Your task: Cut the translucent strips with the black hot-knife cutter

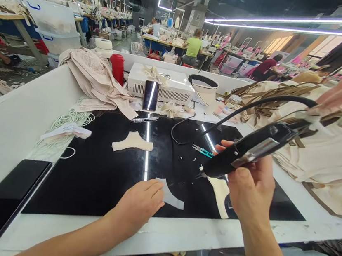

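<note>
My right hand (254,184) is wrapped round a black handheld tool (249,148) with a cable, its pointed tip down to the left over the black mat (90,176). Under the tool lies a cream fabric piece (220,194). Fingers together, my left hand (146,202) rests at the left end of a pale grey curved piece (173,197); its fingertips are partly hidden. Further back on the mat sits another cream piece (133,141), touched by neither hand. Teal snips (203,151) lie behind the tool.
A large phone (4,199) lies at the left, near green cord (62,125). Behind the mat stand a white box (163,85), a smaller phone (150,95) and a red bottle (117,69). Fabric piles (336,152) cover the right side. People sit at tables beyond.
</note>
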Demonstrator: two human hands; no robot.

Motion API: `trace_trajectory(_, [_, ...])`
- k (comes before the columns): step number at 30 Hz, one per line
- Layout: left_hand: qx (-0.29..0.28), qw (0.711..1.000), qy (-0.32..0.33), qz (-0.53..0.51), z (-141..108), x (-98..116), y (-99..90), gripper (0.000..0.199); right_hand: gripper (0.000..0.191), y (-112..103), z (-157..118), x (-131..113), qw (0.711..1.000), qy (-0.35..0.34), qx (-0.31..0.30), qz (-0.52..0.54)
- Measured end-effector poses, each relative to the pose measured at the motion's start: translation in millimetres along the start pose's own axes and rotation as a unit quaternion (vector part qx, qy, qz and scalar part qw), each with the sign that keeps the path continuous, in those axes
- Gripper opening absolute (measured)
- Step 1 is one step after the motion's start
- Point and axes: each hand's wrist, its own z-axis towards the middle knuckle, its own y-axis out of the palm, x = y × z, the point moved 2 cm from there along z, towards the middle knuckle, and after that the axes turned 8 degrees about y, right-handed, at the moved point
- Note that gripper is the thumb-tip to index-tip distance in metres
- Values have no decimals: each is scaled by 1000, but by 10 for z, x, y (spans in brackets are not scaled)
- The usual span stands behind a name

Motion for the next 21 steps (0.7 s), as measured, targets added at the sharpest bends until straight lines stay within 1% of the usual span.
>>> trace_trajectory(1, [-2,1000,1,-3,2,0,5,22,45,38,37,-26,1000,-5,9,5])
trace_trajectory(2, [-2,1000,0,-4,4,-1,8,21,38,76,64,-41,1000,-10,15,8])
trace_trajectory(3, [-2,1000,-1,-5,8,-2,11,19,37,114,82,-45,1000,-16,15,12])
trace_trajectory(5, [3,1000,-3,-3,15,-3,12,15,43,195,87,-33,999,-31,-5,27])
trace_trajectory(8, [6,1000,2,8,22,-1,6,13,63,333,31,7,996,-47,-63,49])
trace_trajectory(10, [1,1000,5,17,25,0,3,16,72,430,-21,30,991,-41,-103,72])
trace_trajectory(14, [-6,1000,8,25,25,2,4,17,77,601,-88,39,981,-18,-138,132])
trace_trajectory(16, [-9,1000,8,21,21,4,12,17,71,671,-101,39,977,-1,-148,154])
trace_trajectory(18, [-16,1000,6,14,15,5,24,17,60,730,-114,50,974,13,-161,158])
trace_trajectory(21, [-17,1000,4,8,10,6,36,18,46,790,-145,92,974,8,-162,157])
